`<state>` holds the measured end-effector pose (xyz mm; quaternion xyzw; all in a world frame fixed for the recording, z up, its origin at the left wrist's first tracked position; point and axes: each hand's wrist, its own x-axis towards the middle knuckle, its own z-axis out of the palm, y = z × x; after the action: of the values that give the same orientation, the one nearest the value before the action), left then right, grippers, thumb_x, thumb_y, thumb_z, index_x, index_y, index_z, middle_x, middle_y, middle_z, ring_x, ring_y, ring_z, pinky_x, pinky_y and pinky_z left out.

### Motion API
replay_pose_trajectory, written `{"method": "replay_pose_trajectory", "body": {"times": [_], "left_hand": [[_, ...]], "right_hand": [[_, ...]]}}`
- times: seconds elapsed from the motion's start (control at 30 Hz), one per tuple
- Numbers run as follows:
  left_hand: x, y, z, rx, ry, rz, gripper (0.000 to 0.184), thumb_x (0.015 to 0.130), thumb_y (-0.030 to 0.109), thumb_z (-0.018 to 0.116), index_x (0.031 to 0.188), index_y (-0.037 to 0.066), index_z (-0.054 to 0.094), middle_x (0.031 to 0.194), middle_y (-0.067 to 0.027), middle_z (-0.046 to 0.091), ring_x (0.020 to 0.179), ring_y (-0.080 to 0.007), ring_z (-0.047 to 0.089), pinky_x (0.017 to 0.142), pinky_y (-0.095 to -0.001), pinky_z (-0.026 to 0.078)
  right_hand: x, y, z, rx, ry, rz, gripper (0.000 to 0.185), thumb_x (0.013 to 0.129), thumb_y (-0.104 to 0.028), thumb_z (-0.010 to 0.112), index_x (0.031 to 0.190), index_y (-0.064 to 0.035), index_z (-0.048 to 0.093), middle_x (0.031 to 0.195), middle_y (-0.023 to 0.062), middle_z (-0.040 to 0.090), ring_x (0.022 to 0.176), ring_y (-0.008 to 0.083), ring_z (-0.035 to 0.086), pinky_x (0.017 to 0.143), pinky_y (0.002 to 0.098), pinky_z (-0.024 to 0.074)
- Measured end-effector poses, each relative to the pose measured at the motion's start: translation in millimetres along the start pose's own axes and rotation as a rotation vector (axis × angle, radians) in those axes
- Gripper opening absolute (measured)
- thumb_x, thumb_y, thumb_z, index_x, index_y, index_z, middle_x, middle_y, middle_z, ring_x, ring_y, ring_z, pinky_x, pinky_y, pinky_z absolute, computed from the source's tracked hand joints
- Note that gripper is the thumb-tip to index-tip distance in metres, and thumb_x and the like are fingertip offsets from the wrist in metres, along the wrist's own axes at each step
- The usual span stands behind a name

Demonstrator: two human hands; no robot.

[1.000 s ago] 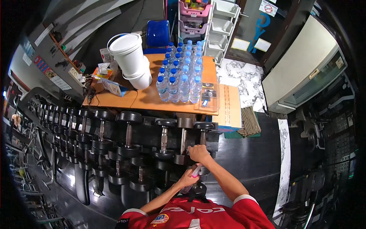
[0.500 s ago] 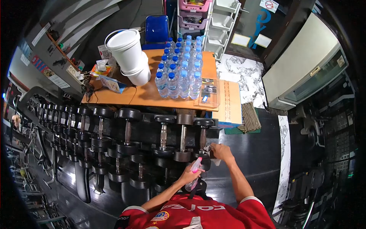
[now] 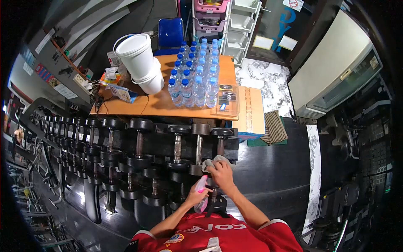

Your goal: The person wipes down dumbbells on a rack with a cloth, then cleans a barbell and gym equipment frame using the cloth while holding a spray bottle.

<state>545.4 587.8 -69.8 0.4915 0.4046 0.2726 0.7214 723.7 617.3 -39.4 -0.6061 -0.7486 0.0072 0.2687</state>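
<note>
My left hand (image 3: 194, 196) is closed around a spray bottle (image 3: 202, 183) with a pink-and-white head and a clear body, held low in front of my chest. With my right hand (image 3: 221, 175) I press a pale grey cloth (image 3: 208, 164) onto the near end of the rightmost dumbbell (image 3: 221, 145) on the upper rack tier. Hand and cloth hide most of that near end. Just left of it lies a dumbbell with a bright metal handle (image 3: 199, 148), its near head beside the cloth. Another dumbbell (image 3: 178, 151) rests farther left.
Several more dumbbells (image 3: 111, 140) line the two-tier rack leftward. Behind it, an orange table (image 3: 157, 107) carries water bottles (image 3: 188, 90), stacked white buckets (image 3: 136, 54) and a clear box (image 3: 226, 101). A fridge (image 3: 336, 71) stands right, a striped mat (image 3: 276, 128) on the floor.
My right hand and the cloth have moved left, from the outer side of the rightmost dumbbell onto its near end. My left hand has shifted slightly left with the spray bottle.
</note>
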Motion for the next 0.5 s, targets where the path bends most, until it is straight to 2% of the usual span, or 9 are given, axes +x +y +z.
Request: {"method": "replay_pose_trajectory", "body": {"times": [0.1, 0.13, 0.17, 0.23, 0.3, 0.37, 0.43, 0.47, 0.5], "left_hand": [[-13, 3, -12, -0.051, 0.028, -0.005, 0.058, 0.08, -0.011, 0.05, 0.134, 0.004, 0.035, 0.103, -0.0052, 0.044, 0.084, -0.0208, 0.066, 0.059, -0.0259, 0.055], [-16, 6, -15, -0.044, 0.029, 0.005, 0.058, 0.081, -0.011, 0.05, 0.134, 0.004, 0.035, 0.103, -0.005, 0.043, 0.084, -0.021, 0.067, 0.059, -0.026, 0.055], [-19, 8, -17, -0.037, 0.03, 0.018, 0.058, 0.081, -0.01, 0.05, 0.135, 0.005, 0.035, 0.103, -0.0048, 0.043, 0.084, -0.0212, 0.067, 0.059, -0.0261, 0.055], [-23, 9, -18, -0.041, 0.04, 0.034, 0.058, 0.082, -0.01, 0.049, 0.136, 0.005, 0.035, 0.105, -0.0046, 0.042, 0.085, -0.0211, 0.067, 0.06, -0.026, 0.055], [-27, 12, -18, -0.007, 0.058, 0.073, 0.057, 0.082, -0.01, 0.048, 0.135, 0.006, 0.035, 0.106, -0.0048, 0.042, 0.086, -0.0208, 0.066, 0.061, -0.0258, 0.054], [-30, 8, -19, -0.024, 0.06, 0.081, 0.057, 0.082, -0.011, 0.048, 0.135, 0.006, 0.035, 0.105, -0.0045, 0.041, 0.087, -0.021, 0.066, 0.062, -0.0256, 0.055], [-35, 8, -19, -0.018, 0.085, 0.13, 0.058, 0.083, -0.01, 0.048, 0.136, 0.006, 0.033, 0.116, -0.0067, 0.041, 0.088, -0.0214, 0.066, 0.062, -0.0254, 0.055], [-36, 8, -18, -0.019, 0.088, 0.137, 0.058, 0.083, -0.01, 0.048, 0.136, 0.006, 0.033, 0.116, -0.0067, 0.041, 0.088, -0.0214, 0.066, 0.062, -0.0254, 0.055], [-40, 11, -15, -0.066, 0.126, 0.152, 0.053, 0.083, -0.009, 0.048, 0.133, 0.005, 0.036, 0.118, -0.0088, 0.044, 0.085, -0.0211, 0.067, 0.061, -0.0255, 0.055]], "right_hand": [[-4, -4, 8, 0.003, -0.001, 0.099, 0.026, 0.072, -0.015, 0.064, 0.097, -0.0179, 0.063, 0.099, 0.0037, 0.059, 0.093, 0.0254, 0.055, 0.076, 0.039, 0.0458], [-2, 0, 7, 0.002, 0.065, 0.078, 0.026, 0.073, -0.014, 0.065, 0.098, -0.0172, 0.063, 0.092, 0.0054, 0.058, 0.085, 0.0259, 0.057, 0.071, 0.0387, 0.0473], [1, 3, 7, 0.001, 0.068, 0.075, 0.026, 0.073, -0.014, 0.065, 0.098, -0.0172, 0.063, 0.092, 0.0054, 0.058, 0.085, 0.0259, 0.057, 0.071, 0.0387, 0.0473], [5, 13, 11, 0.157, 0.064, 0.281, 0.026, 0.073, -0.014, 0.065, 0.099, -0.0158, 0.063, 0.084, 0.008, 0.058, 0.075, 0.0291, 0.058, 0.067, 0.0411, 0.0477], [10, 31, 16, 0.232, 0.083, 0.296, 0.024, 0.078, -0.013, 0.065, 0.102, -0.0109, 0.063, 0.083, 0.0113, 0.061, 0.07, 0.0256, 0.06, 0.062, 0.0364, 0.0492], [15, 45, 20, 0.759, 0.322, 0.725, 0.02, 0.087, -0.018, 0.06, 0.102, -0.0054, 0.062, 0.081, 0.0112, 0.063, 0.072, 0.0168, 0.059, 0.064, 0.0325, 0.0481], [18, 39, -5, 0.666, 0.468, 0.69, 0.026, 0.092, -0.024, 0.055, 0.102, -0.0011, 0.061, 0.08, 0.0119, 0.064, 0.073, 0.0123, 0.055, 0.065, 0.0294, 0.0462], [13, 34, -11, 0.729, 0.434, 0.693, 0.02, 0.086, -0.017, 0.06, 0.099, -0.002, 0.062, 0.083, 0.0119, 0.063, 0.076, 0.0191, 0.058, 0.068, 0.0318, 0.0473], [3, 32, -8, 0.73, 0.432, 0.687, 0.02, 0.086, -0.017, 0.06, 0.099, -0.002, 0.062, 0.083, 0.0119, 0.063, 0.076, 0.0191, 0.058, 0.068, 0.0318, 0.0473]]}}
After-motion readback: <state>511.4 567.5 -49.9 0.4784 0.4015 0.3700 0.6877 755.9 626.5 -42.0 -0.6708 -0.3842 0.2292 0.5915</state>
